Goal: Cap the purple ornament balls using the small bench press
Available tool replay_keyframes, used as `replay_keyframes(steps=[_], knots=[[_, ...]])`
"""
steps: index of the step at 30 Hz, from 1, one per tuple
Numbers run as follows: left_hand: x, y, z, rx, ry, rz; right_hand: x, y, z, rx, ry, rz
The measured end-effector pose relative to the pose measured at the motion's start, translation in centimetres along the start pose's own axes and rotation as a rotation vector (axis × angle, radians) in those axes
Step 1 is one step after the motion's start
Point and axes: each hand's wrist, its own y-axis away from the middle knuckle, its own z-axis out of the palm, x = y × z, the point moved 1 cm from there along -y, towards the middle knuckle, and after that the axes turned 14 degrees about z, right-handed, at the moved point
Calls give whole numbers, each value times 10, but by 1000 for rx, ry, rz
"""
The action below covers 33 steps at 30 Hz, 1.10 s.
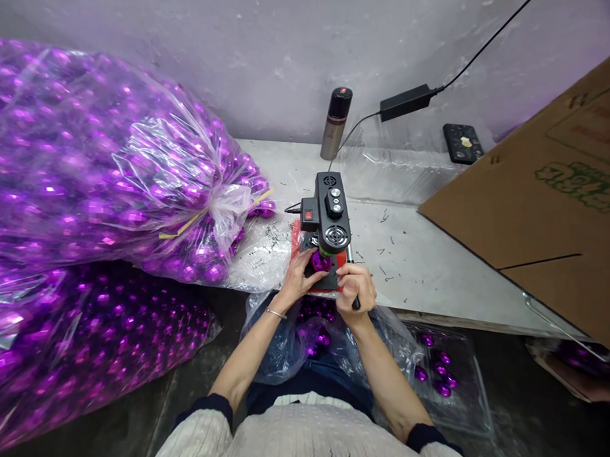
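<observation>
A shiny purple ball ornament (321, 260) sits under the head of a small black bench machine (333, 211). My left hand (301, 276) has its thumb and fingers closed around the ball's near left side. On the machine's right, my right hand (356, 288) is wrapped around a lever handle (356, 303) with a black end. Beneath the machine lies a red mat (295, 239). More purple balls (319, 338) lie in a clear plastic bag (269, 350) below the table edge, between my forearms.
Large clear bags (107, 162) full of purple balls crowd the left. A spray can (336, 124), a power adapter (405, 102) and a phone (463, 143) stand or lie at the back. A cardboard box (544, 207) leans in at right. Small dark bits litter the white table (436, 270). A clear tray (470, 383) with several balls is below right.
</observation>
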Motion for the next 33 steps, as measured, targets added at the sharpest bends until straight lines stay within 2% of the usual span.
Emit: replay_keyframes(steps=[19,23,25,29,33], knots=[[-1,1,2,1,5,-36,18,9,7,20,-50,-49],[-1,1,0,3,10,-42,21,8,9,24,-50,-141],[-1,-1,0,1,15,-33,17,2,8,38,-53,-148],[0,-4,-1,19,18,-31,-9,-23,-1,9,-19,-27],[17,19,-2,63,-18,14,-33,-46,-10,-60,-9,117]])
